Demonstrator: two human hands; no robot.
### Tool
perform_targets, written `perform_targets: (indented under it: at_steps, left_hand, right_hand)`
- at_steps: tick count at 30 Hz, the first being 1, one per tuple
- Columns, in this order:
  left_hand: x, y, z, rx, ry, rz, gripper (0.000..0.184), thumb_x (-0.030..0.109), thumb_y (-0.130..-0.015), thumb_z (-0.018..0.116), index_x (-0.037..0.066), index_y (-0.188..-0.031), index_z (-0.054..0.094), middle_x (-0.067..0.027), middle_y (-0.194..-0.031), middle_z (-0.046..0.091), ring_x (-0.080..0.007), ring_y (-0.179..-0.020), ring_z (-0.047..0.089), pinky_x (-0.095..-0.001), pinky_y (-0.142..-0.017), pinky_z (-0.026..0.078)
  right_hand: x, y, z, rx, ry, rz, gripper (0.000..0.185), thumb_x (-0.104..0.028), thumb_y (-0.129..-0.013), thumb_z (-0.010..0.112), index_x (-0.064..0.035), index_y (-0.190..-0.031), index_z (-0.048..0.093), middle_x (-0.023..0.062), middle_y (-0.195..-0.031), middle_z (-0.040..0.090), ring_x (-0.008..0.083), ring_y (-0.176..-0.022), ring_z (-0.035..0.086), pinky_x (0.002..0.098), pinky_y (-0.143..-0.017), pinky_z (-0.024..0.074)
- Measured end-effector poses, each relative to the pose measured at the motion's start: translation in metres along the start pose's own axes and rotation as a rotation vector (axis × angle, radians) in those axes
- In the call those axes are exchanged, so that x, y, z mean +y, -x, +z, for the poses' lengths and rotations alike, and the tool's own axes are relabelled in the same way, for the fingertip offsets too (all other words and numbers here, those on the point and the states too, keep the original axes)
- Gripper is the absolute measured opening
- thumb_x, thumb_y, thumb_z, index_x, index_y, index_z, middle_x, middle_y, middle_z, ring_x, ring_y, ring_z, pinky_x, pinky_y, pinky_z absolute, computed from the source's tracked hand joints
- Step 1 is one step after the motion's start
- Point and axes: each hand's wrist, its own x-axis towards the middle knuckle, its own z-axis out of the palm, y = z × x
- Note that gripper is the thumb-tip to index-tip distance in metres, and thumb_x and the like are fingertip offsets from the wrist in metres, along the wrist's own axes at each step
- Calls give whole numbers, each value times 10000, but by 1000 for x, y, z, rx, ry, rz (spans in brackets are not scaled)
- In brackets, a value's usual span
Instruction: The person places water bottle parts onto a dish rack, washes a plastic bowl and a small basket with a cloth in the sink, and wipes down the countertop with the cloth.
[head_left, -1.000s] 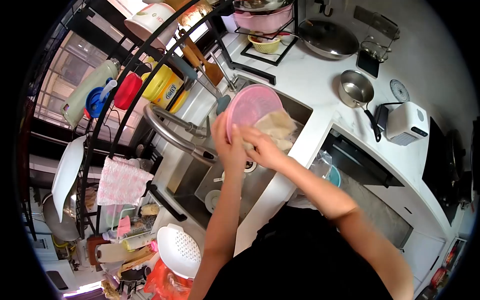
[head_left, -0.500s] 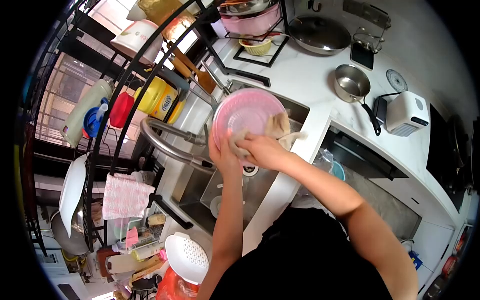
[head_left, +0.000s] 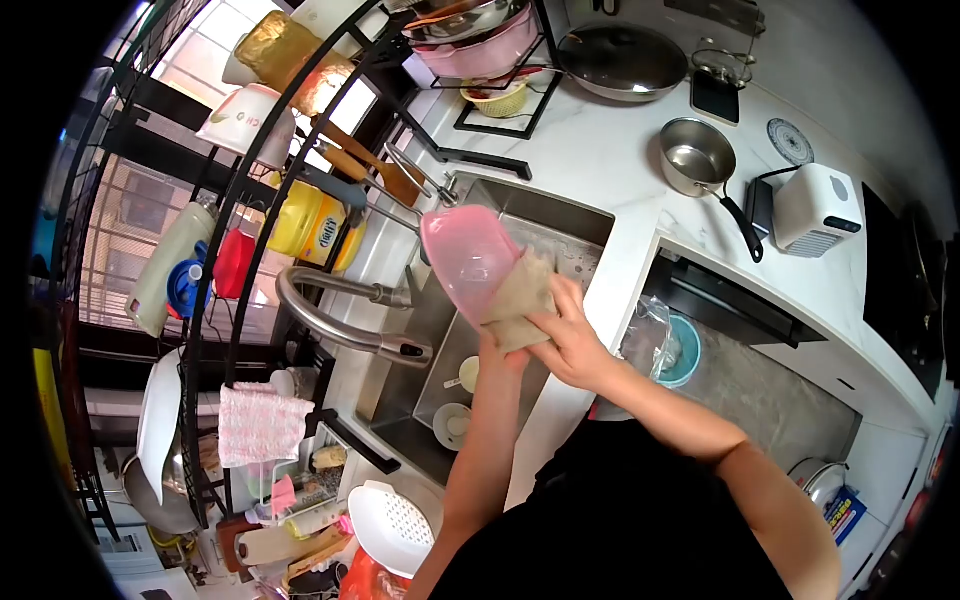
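Note:
A pink plastic bowl [head_left: 465, 255] is tilted on its side above the steel sink [head_left: 400, 400]. My left hand [head_left: 507, 358] is under the bowl's lower end, mostly hidden by a beige cloth [head_left: 522, 300]; its fingers cannot be made out. My right hand [head_left: 573, 340] grips the cloth and presses it against the bowl's near edge. Below, a small white dish [head_left: 452, 426] and a pale spoon-like item [head_left: 467, 375] lie in the sink. The curved faucet [head_left: 345, 332] is left of the bowl.
On the counter [head_left: 590, 150] are a lidded pan [head_left: 622, 62], a saucepan [head_left: 697, 157] and a white appliance [head_left: 818, 212]. A black rack [head_left: 235, 250] with bottles and bowls rises at left. A white colander [head_left: 392, 528] is at the bottom left.
The bowl has tipped from facing up to on its side. The cloth, bunched earlier, is spread over the bowl's edge, and my right hand has moved right. The whole view has shifted slightly.

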Motion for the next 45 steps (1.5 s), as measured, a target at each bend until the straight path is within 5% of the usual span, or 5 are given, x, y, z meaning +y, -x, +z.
perform_targets:
  at_steps: [8, 11, 24, 33, 45]
  left_hand:
    - [-10, 18, 62, -101, -588, 337, 581, 340, -812, 635, 55, -1266, 410, -128, -1179, 521, -305, -1042, 549, -374, -826, 517]
    - [8, 32, 73, 121, -14, -175, 437, 254, -877, 540, 100, -1265, 411, -71, -1147, 531, -219, -918, 595, -351, -724, 546]
    - [-1, -4, -15, 749, -456, 283, 603, -56, -862, 451, 185, -1358, 208, -133, -1160, 483, -204, -969, 533, -353, -810, 469]
    - [-46, 3, 31, 269, -583, -14, 676, -33, -869, 453, 196, -1399, 101, -127, -1057, 515, -210, -693, 617, -303, -438, 525]
    - [-14, -13, -73, 608, -33, -15, 502, -103, -765, 502, 105, -1216, 429, -128, -1215, 487, -267, -1074, 528, -415, -904, 468]
  right_hand:
    - [-8, -102, -44, -117, 75, -179, 189, -95, -704, 551, -55, -870, 633, 62, -902, 607, 201, -852, 525, 335, -829, 395]
    - [45, -123, -47, -455, -512, 636, 344, -298, -829, 492, -7, -728, 643, 40, -623, 598, 103, -673, 550, 264, -666, 440]
    - [9, 6, 1, 114, -1124, 1128, 310, -146, -951, 385, 17, -1199, 475, 80, -1104, 574, 135, -985, 528, 265, -875, 408]
    - [59, -73, -66, 64, -604, 776, 278, -119, -900, 454, 9, -1120, 566, 36, -940, 621, 94, -840, 545, 238, -755, 440]
    - [264, -176, -107, -415, 927, 491, 409, -350, -797, 565, -34, -1055, 590, 194, -897, 642, 328, -827, 623, 382, -762, 479]
